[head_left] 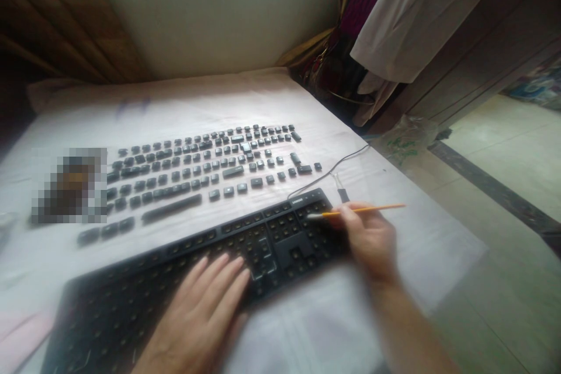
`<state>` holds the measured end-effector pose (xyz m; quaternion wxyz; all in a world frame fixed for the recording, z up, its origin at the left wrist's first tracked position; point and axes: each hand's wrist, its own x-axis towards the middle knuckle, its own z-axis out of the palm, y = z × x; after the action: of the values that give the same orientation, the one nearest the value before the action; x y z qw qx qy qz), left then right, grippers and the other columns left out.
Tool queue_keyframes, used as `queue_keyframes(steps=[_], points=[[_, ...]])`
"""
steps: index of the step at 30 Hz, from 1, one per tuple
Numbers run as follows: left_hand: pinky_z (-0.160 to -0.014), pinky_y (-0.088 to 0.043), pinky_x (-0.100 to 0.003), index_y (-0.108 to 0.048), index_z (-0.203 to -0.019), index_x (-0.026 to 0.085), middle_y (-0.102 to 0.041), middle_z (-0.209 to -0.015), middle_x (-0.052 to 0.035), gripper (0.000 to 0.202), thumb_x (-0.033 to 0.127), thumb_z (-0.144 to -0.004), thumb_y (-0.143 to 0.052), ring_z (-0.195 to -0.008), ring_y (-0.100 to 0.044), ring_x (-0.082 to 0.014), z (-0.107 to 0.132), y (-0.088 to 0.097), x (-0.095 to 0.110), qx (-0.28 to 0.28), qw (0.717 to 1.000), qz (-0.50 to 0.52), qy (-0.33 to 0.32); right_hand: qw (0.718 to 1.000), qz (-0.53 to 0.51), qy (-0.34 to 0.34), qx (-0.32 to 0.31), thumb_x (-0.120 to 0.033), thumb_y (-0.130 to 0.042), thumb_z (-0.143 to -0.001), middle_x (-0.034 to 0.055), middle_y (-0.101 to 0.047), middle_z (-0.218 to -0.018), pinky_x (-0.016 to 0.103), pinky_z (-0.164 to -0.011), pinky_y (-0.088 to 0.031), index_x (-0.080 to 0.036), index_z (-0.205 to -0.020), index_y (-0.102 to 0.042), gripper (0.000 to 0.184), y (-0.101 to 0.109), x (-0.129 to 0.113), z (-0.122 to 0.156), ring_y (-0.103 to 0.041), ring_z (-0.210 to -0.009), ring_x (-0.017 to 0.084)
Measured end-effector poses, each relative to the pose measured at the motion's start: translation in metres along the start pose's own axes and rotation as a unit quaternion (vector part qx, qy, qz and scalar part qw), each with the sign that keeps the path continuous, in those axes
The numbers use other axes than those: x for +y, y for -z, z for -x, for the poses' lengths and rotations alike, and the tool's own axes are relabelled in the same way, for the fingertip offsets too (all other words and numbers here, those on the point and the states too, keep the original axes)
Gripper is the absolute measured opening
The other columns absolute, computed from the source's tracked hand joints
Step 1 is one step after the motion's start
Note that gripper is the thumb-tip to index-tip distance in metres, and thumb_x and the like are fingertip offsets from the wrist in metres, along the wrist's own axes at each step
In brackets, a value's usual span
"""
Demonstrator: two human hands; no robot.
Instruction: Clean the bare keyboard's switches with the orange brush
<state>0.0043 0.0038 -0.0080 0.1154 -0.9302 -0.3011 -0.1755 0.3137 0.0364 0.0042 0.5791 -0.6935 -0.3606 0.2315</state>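
A black keyboard with its keycaps off lies slantwise across the near part of the table. My left hand rests flat on its middle, fingers stretched out and holding nothing. At the keyboard's right end, my right hand grips a thin paintbrush with an orange handle. The brush's pale tip points left, over the top right block of keys; whether it touches them I cannot tell. Beyond the keyboard, the loose black keycaps are laid out in rows, with the long space bar among them.
The table has a white cloth. A black cable runs from the keyboard over the right edge. Near my right hand lies a small dark-handled tool. A blurred-out object sits at left. Hanging cloth is at upper right.
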Motion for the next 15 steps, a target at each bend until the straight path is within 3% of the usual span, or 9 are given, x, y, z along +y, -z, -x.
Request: queue_keyframes(steps=[8,12,15], points=[[-0.129,-0.02,-0.046,-0.065,-0.133,0.016,-0.067,-0.14,-0.007,0.042,0.039,-0.1,-0.053,-0.13,-0.061,-0.024,-0.0025,0.0005,0.0004,-0.007,1.0,-0.014,-0.001,0.999,0.0,0.02,-0.047,-0.046,-0.075,-0.076,0.0038,-0.077,-0.068,0.032,-0.06,-0.062,-0.02,-0.074,-0.074,0.026,0.0004,0.0038,0.0006,-0.073,-0.06,0.021],[-0.13,-0.018,-0.044,-0.065,-0.132,0.015,-0.067,-0.14,-0.0075,0.042,0.038,-0.099,-0.054,-0.129,-0.062,-0.0234,-0.0026,-0.001,-0.0001,0.002,1.0,-0.011,-0.006,0.999,-0.047,0.012,-0.014,-0.049,-0.077,-0.077,0.0046,-0.078,-0.07,0.033,-0.058,-0.062,-0.02,-0.076,-0.073,0.029,0.001,0.0004,0.0008,-0.073,-0.058,0.021],[-0.127,-0.027,-0.044,-0.065,-0.133,0.015,-0.068,-0.139,-0.0081,0.041,0.037,-0.099,-0.055,-0.13,-0.061,-0.0236,-0.0015,-0.0008,-0.0005,0.007,1.0,-0.004,0.002,0.999,-0.016,0.034,-0.001,-0.05,-0.077,-0.075,0.003,-0.075,-0.065,0.033,-0.057,-0.061,-0.021,-0.07,-0.07,0.031,0.0014,-0.0023,0.0,-0.071,-0.055,0.021]])
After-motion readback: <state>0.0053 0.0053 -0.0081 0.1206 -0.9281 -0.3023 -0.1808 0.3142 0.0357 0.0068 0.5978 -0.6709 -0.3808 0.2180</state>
